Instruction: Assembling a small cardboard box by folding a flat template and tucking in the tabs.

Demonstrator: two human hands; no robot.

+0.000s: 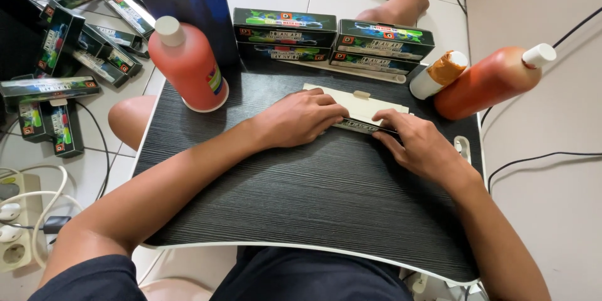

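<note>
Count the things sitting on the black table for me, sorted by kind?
Orange bottles with white caps: 2, one upright, one lying on its side
Small white bottle: 1
Finished printed boxes at the far edge: 4, in two stacks of two
Flat unfolded box under the hands: 1
Total: 8

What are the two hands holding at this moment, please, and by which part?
Both press a flat, unfolded carton blank on the black table: the left hand on its left end, the right hand pinching its near printed edge.
</note>
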